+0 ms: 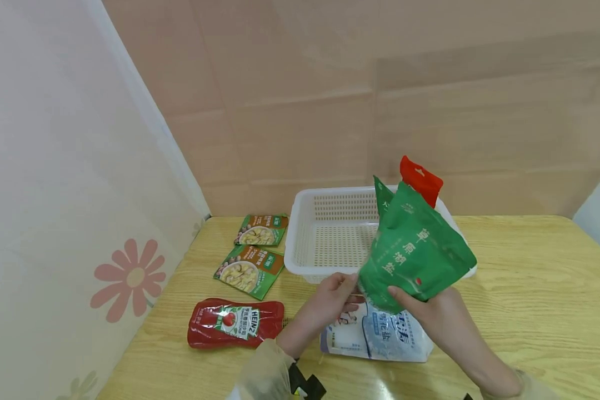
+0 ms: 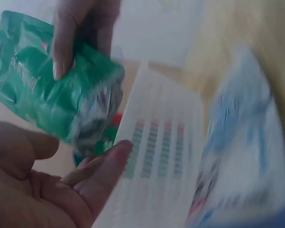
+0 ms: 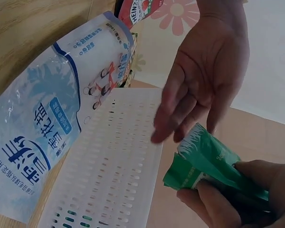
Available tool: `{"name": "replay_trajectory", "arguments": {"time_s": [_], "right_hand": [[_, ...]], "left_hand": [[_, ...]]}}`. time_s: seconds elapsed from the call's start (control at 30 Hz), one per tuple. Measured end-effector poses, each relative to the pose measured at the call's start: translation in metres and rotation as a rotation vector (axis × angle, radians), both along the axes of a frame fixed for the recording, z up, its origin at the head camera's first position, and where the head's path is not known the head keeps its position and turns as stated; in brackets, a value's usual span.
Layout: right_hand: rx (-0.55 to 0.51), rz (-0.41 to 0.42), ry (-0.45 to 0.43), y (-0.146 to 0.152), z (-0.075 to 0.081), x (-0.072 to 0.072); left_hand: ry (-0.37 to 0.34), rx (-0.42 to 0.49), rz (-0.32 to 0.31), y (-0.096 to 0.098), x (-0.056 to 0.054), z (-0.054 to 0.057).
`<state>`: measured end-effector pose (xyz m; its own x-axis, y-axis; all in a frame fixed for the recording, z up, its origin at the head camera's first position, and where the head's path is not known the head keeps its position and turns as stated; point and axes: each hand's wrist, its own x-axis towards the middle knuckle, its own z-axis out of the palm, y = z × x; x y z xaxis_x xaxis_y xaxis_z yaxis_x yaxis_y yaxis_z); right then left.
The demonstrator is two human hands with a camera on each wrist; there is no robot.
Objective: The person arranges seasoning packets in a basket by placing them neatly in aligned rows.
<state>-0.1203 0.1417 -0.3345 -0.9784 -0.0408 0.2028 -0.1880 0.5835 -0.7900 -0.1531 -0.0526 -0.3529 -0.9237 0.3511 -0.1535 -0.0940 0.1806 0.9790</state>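
Observation:
My right hand (image 1: 432, 311) grips a green salt bag (image 1: 415, 244) by its lower part, thumb across the front, above the right side of a white plastic basket (image 1: 300, 239). Close to the bag's lower left edge is my left hand (image 1: 336, 294). In the left wrist view the left hand (image 2: 52, 185) has loosely extended fingers just below the silvery end of the bag (image 2: 33, 80); the right wrist view shows a small gap between them. Behind the held bag, a second green packet (image 1: 383, 195) and a red packet (image 1: 422, 180) stick up at the basket's right.
A white and blue salt bag (image 1: 380, 336) lies in front of the basket, under the hands. Left of the basket lie two green and brown soup packets (image 1: 260, 229), one nearer me. A red ketchup pouch (image 1: 235, 323) lies at front left. Walls border the table's back and left.

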Motion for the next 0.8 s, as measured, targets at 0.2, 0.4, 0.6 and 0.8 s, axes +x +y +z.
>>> {"name": "replay_trajectory", "arguments": {"time_s": [0.2, 0.4, 0.6, 0.8], "right_hand": [[0.005, -0.009, 0.000, 0.005, 0.001, -0.004], [0.010, -0.051, -0.076, 0.011, -0.002, -0.010], [0.026, -0.085, -0.163, 0.011, 0.001, -0.016], [0.031, -0.083, -0.144, 0.011, 0.002, -0.019]], "left_hand": [[0.690, -0.593, 0.165, -0.028, -0.015, 0.003], [1.043, -1.067, 0.059, -0.051, -0.037, -0.011], [1.045, -1.282, -0.079, -0.056, -0.053, -0.023], [1.090, -1.299, -0.090, -0.054, -0.060, -0.025]]}}
